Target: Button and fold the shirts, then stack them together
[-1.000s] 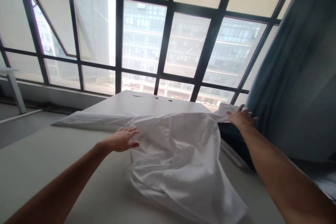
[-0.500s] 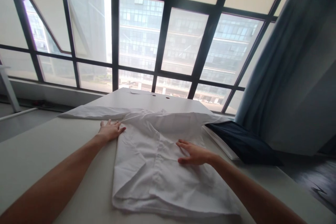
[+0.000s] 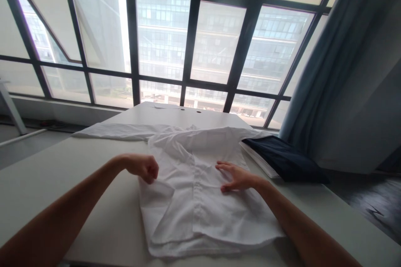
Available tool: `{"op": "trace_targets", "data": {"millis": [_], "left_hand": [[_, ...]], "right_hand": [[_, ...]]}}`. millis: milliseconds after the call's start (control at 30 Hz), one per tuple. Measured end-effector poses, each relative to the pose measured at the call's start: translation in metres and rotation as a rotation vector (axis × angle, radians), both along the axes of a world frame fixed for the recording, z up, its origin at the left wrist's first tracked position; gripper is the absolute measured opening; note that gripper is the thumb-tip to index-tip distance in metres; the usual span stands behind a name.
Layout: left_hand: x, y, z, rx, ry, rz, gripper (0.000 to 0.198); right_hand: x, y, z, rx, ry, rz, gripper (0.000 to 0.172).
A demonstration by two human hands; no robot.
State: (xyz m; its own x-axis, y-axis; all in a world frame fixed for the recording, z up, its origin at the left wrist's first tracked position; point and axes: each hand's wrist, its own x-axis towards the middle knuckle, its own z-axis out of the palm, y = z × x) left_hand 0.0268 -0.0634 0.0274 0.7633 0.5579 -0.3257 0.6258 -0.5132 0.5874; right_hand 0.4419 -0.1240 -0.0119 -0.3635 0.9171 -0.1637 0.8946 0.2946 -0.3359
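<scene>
A white shirt (image 3: pixel 180 208) lies spread on the white table, its button strip running down the middle and one sleeve stretched out to the far left. At the shirt's left edge my left hand (image 3: pixel 141 167) is closed in a pinch on the cloth, which rises a little into a fold there. The fingertips of that hand are curled and partly hidden. My right hand (image 3: pixel 237 177) rests on the right half of the shirt front, palm down with its fingers spread.
A dark folded cloth (image 3: pixel 285 160) lies on a white stack (image 3: pixel 258 159) at the table's right side. The white table (image 3: pixel 106 217) reaches back towards large windows (image 3: pixel 163 33). A blue-grey curtain (image 3: pixel 322 79) hangs at the right.
My left hand was flat with fingers spread at the shirt's edge; it has come nearer and closed on the cloth. The shirt's left edge is lifted slightly. My right hand stays open on the shirt.
</scene>
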Motion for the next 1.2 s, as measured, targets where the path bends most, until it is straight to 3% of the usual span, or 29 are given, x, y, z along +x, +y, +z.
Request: {"op": "trace_targets", "data": {"millis": [67, 133, 233, 400, 500, 567, 633, 733, 833, 900, 1000, 1200], "left_hand": [[-0.023, -0.004, 0.021, -0.162, -0.036, -0.033, 0.051], [-0.042, -0.005, 0.038, -0.275, -0.092, 0.021, 0.068], [-0.046, -0.001, 0.038, -0.256, -0.156, 0.132, 0.088], [0.009, 0.007, -0.014, 0.296, -0.229, 0.168, 0.071], [0.031, 0.001, -0.032, 0.427, -0.13, 0.037, 0.075], [0.036, -0.005, -0.029, 0.379, -0.03, -0.052, 0.078], [0.041, -0.011, -0.019, 0.372, 0.047, -0.102, 0.061], [0.065, -0.022, -0.006, 0.49, 0.122, -0.041, 0.024], [0.101, -0.031, -0.006, 0.569, 0.118, 0.053, 0.032], [0.122, -0.032, -0.012, 0.557, 0.099, 0.12, 0.032], [0.139, -0.023, -0.024, 0.471, 0.08, 0.234, 0.024], [0.145, -0.002, -0.035, 0.051, -0.014, 0.331, 0.024]], "right_hand": [[0.002, -0.009, 0.01, -0.041, 0.001, 0.015, 0.105], [0.007, -0.016, 0.022, -0.111, 0.028, 0.057, 0.098], [0.015, -0.02, 0.034, -0.226, 0.141, 0.091, 0.076], [0.015, -0.016, 0.028, -0.13, 0.192, 0.047, 0.069], [0.002, -0.02, 0.023, -0.03, 0.076, 0.053, 0.067], [-0.009, -0.024, 0.026, -0.02, -0.027, 0.059, 0.068], [-0.021, -0.026, 0.031, -0.08, -0.099, 0.085, 0.06], [-0.046, -0.022, 0.038, -0.11, -0.074, 0.135, 0.037], [-0.078, -0.011, 0.036, 0.054, -0.013, 0.093, 0.034], [-0.097, -0.004, 0.031, 0.121, -0.043, 0.017, 0.038], [-0.115, 0.002, 0.024, 0.065, -0.092, -0.06, 0.038], [-0.119, 0.011, 0.022, -0.17, 0.037, -0.232, 0.036]]}}
